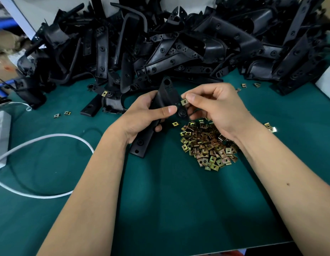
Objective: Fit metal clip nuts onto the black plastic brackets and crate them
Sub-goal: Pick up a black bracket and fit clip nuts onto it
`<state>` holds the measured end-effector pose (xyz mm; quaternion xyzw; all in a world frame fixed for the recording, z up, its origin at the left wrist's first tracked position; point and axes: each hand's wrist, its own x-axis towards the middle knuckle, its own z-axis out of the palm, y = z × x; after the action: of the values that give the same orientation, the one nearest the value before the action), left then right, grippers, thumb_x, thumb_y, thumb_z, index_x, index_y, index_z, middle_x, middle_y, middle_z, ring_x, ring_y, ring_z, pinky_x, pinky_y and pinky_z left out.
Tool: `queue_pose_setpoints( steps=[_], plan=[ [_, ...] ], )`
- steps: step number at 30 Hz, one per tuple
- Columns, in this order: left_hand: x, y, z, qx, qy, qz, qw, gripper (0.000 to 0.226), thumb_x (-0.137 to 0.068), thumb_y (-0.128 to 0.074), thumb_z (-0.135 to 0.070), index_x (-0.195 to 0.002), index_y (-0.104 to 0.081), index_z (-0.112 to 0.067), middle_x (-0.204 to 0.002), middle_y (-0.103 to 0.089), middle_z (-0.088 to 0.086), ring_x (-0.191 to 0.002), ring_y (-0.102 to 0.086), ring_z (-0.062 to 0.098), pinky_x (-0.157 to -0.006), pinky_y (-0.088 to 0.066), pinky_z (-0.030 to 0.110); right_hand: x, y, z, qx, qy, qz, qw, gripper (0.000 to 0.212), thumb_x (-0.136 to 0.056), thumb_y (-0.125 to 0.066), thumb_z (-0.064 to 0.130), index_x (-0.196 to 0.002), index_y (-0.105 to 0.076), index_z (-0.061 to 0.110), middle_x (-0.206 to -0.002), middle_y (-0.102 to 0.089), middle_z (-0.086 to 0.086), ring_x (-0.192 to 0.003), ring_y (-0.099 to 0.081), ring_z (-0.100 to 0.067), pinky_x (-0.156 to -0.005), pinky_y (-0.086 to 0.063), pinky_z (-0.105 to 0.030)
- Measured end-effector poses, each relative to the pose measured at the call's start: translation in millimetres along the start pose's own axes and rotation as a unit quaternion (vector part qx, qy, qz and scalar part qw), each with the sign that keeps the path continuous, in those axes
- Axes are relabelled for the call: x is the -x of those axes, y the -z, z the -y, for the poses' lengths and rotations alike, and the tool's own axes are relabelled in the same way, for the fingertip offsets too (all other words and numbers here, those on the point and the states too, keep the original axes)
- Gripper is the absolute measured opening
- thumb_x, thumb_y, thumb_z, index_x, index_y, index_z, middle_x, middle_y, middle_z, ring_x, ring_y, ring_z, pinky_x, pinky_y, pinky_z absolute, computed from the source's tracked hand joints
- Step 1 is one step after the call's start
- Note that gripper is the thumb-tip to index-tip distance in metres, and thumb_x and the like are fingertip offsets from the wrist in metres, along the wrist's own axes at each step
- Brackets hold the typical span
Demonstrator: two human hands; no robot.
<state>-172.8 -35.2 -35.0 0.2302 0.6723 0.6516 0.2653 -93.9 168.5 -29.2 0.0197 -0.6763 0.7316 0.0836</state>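
Note:
My left hand [145,117] grips a long black plastic bracket [168,95] above the green mat, thumb pressed across its face. My right hand [216,106] pinches a brass-coloured metal clip nut [184,102] between thumb and forefinger, held against the bracket's right edge. Just below my right hand lies a heap of loose clip nuts [208,145] on the mat. A big pile of black brackets [160,43] fills the back of the table. No crate is in view.
A white cable [55,137] loops across the left of the green mat [160,200], leading to a white box [1,133] at the left edge. Stray clip nuts [62,114] lie scattered left and right. A white object [327,80] sits at the right edge.

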Motion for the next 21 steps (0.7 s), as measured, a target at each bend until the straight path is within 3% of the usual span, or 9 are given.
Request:
queue_pose_setpoints(
  steps=[8,13,17,19,21],
  plan=[
    [-1.8,-1.5,1.5,-0.023,0.003,-0.007,1.0,0.037,-0.082,-0.08,-0.026,-0.115,-0.066,-0.016,-0.081,-0.064,-0.004,-0.067,-0.053,0.01,-0.047,-0.044,0.024,0.1,-9.6,-7.8,0.028,0.022,-0.049,0.998,0.011,-0.09,-0.074,0.0,-0.089,-0.071,0.011,-0.074,-0.072,-0.006,-0.06,-0.064,-0.014,-0.053,-0.053,-0.024],
    [-1.4,-0.5,1.1,-0.04,-0.002,-0.002,0.999,0.036,-0.083,-0.083,-0.029,-0.113,-0.068,-0.018,-0.086,-0.067,-0.004,-0.068,-0.056,0.01,-0.048,-0.046,0.024,-0.2,-10.2,-8.8,0.057,0.036,-0.039,0.997,0.01,-0.089,-0.077,0.004,-0.091,-0.07,0.012,-0.073,-0.073,0.0,-0.065,-0.065,-0.011,-0.054,-0.053,-0.023],
    [-1.1,0.7,0.0,-0.027,-0.01,-0.025,0.999,0.035,-0.086,-0.078,-0.026,-0.116,-0.065,-0.014,-0.083,-0.068,-0.006,-0.066,-0.053,0.011,-0.046,-0.043,0.023,-0.5,-15.5,-9.2,0.084,0.014,-0.039,0.996,0.01,-0.098,-0.07,0.017,-0.104,-0.065,0.01,-0.081,-0.077,-0.01,-0.064,-0.073,-0.024,-0.049,-0.052,-0.027],
    [-1.0,2.8,-0.3,0.023,-0.006,-0.048,0.999,0.027,-0.086,-0.076,-0.024,-0.109,-0.063,-0.015,-0.077,-0.064,-0.004,-0.064,-0.05,0.013,-0.045,-0.04,0.022,-1.3,-15.8,-10.8,0.174,0.042,-0.073,0.981,0.011,-0.102,-0.064,0.024,-0.101,-0.066,0.014,-0.079,-0.075,-0.005,-0.063,-0.07,-0.017,-0.05,-0.049,-0.025],
    [0.7,7.2,-0.6,0.1,0.002,-0.058,0.993,0.02,-0.087,-0.072,-0.022,-0.101,-0.06,-0.016,-0.075,-0.056,0.0,-0.062,-0.046,0.013,-0.045,-0.037,0.02,-2.7,-12.1,-11.3,0.331,0.102,-0.061,0.936,0.013,-0.101,-0.065,0.029,-0.098,-0.072,0.018,-0.083,-0.074,0.006,-0.071,-0.066,-0.007,-0.063,-0.049,-0.023]
  ],
)
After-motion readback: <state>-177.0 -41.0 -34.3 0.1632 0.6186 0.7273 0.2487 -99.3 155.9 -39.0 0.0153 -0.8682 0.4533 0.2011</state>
